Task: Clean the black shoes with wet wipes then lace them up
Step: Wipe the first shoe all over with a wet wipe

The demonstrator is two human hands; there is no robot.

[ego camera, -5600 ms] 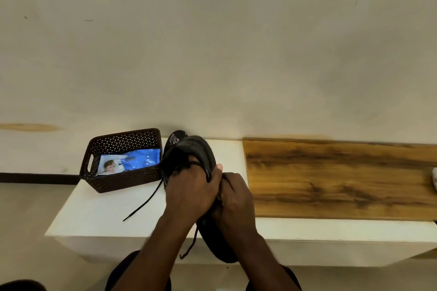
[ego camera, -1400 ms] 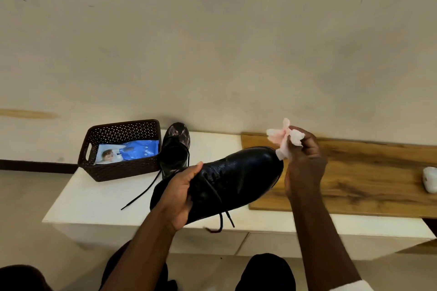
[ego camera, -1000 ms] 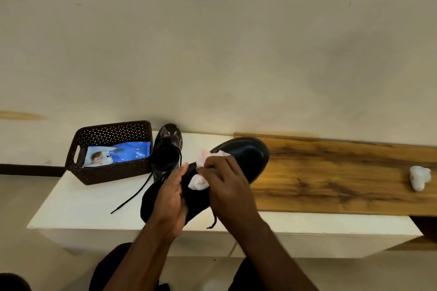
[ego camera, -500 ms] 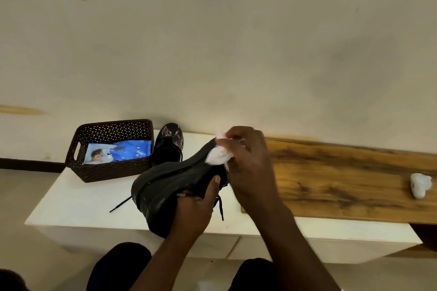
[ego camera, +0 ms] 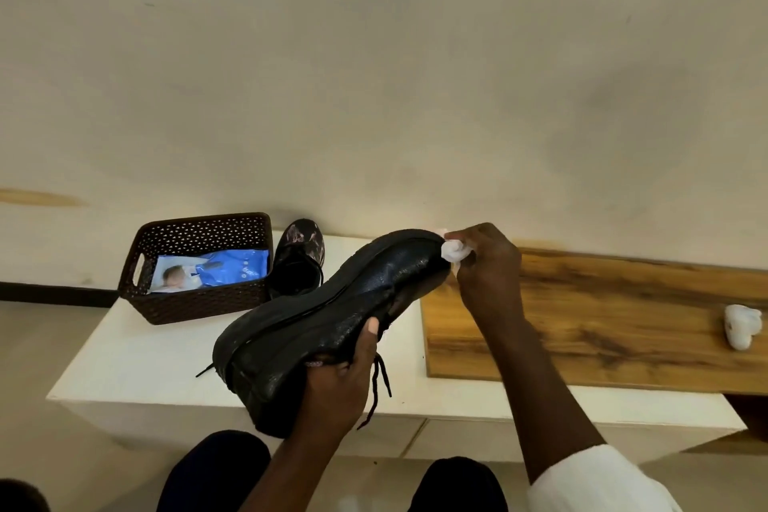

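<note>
So: left grip (ego camera: 336, 380) under shoe (ego camera: 328, 312) (sole up); right grip (ego camera: 484, 262) pinches wipe (ego camera: 452, 250) at toe.

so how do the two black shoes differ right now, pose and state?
The held shoe is lifted off the table, turned sole toward the camera, gripped by the left hand; the second shoe rests on the white table beside the brown basket, untouched. The right hand presses a wet wipe to the held shoe's toe; nothing touches the second shoe. Both are black with loose laces.

Wipes pack (ego camera: 208, 272) in basket (ego camera: 166, 310), second shoe (ego camera: 299, 262) right of it, crumpled wipe (ego camera: 742, 324) on board (ego camera: 602, 316) far right
</note>
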